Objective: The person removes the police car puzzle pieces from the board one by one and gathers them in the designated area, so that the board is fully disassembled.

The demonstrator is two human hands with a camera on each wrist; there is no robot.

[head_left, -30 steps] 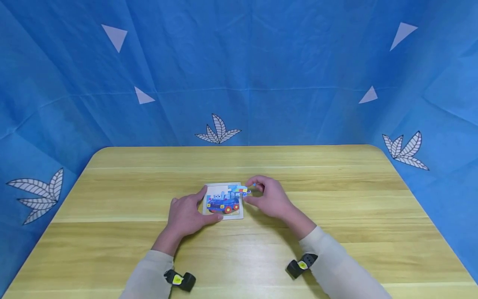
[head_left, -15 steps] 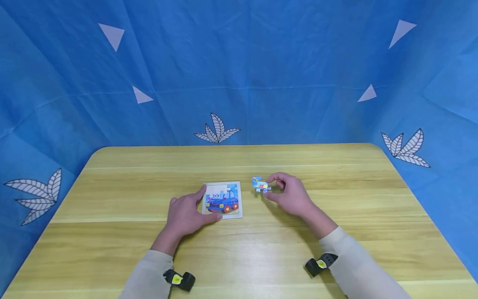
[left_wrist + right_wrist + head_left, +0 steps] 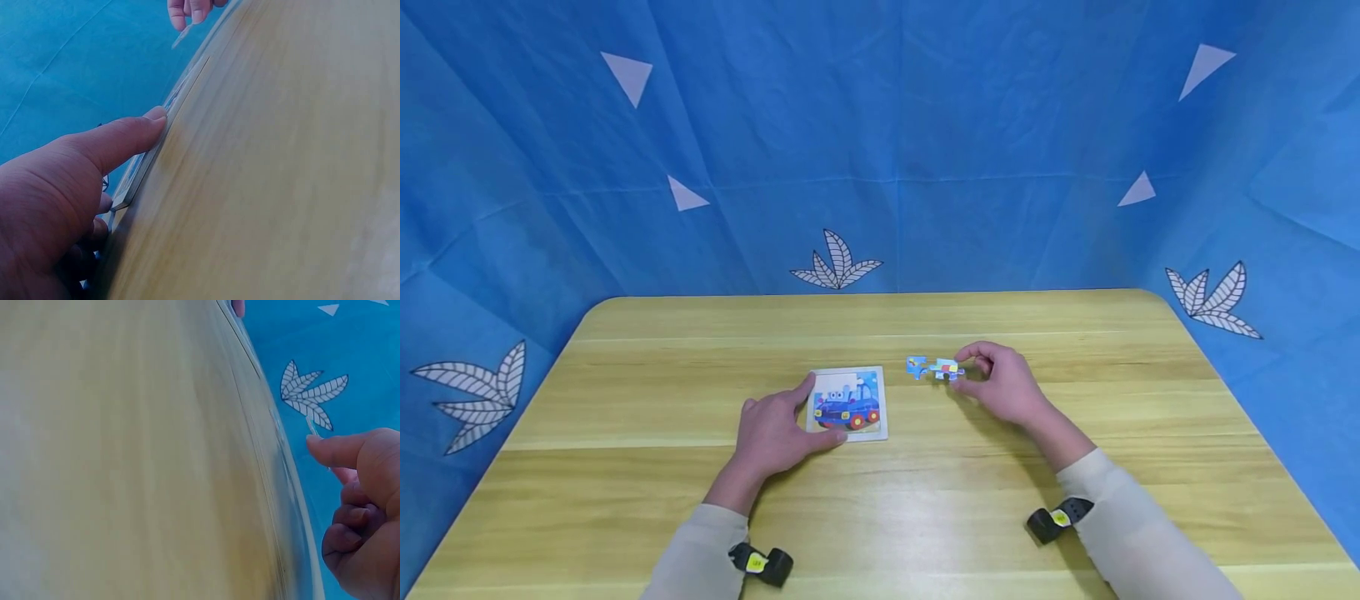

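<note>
A small square puzzle board (image 3: 850, 402) with a blue car picture lies at the middle of the wooden table (image 3: 625, 375). My left hand (image 3: 805, 417) holds it, thumb against its left edge and fingers curled at its near edge. The left wrist view shows that thumb (image 3: 125, 137) touching the board's thin edge (image 3: 178, 100). My right hand (image 3: 972, 371) is to the right of the board. It pinches the right end of a blue, yellow and red puzzle piece (image 3: 934, 367) low over the table. In the right wrist view the right hand's fingers (image 3: 362, 487) are curled.
A blue cloth with white leaf and triangle prints (image 3: 880, 150) hangs behind and beside the table. Black wrist cameras (image 3: 760, 562) sit on both sleeves. Bare wood lies all round the board.
My right hand has carried the puzzle piece away from the board's top right corner, to the right over the table. The left hand has stayed on the board.
</note>
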